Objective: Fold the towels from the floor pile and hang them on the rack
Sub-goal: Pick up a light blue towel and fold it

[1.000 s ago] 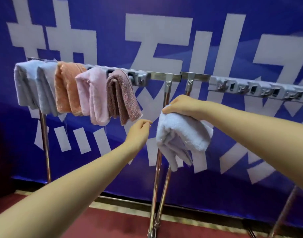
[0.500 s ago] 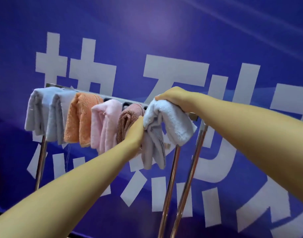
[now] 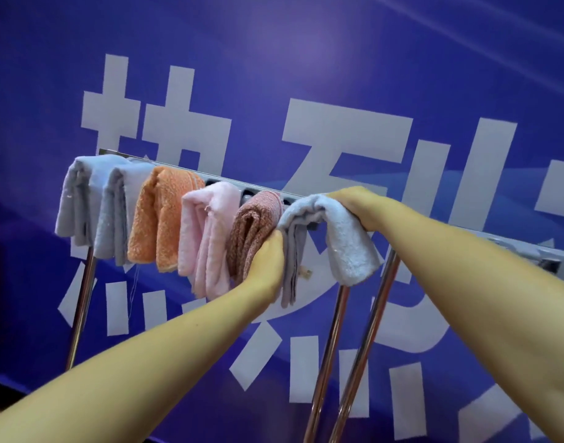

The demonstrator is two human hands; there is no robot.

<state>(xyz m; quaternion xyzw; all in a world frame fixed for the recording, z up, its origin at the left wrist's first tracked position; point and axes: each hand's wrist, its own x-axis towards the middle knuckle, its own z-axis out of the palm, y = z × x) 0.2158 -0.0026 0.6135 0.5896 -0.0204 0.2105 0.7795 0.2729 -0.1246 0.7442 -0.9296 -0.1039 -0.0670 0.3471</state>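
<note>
While the pale blue towel [image 3: 344,238] lay draped over the rack [image 3: 510,247] rail, just right of the brown towel [image 3: 251,231], the right hand [image 3: 357,203] pressed down on its top fold, fingers closed over the cloth. The left hand [image 3: 269,260] gripped its hanging front layers, fingers hidden behind them. Pink, orange and two grey-blue towels hung further left.

Large white Chinese characters on the blue banner [image 3: 306,59] behind the rack [image 3: 264,191]: "热烈", partly cut off by the rack and towels in front. Part of a further character at the banner's right edge, not readable. Small tag [image 3: 304,272] on the lilac towel [image 3: 347,241], too blurred to read.
</note>
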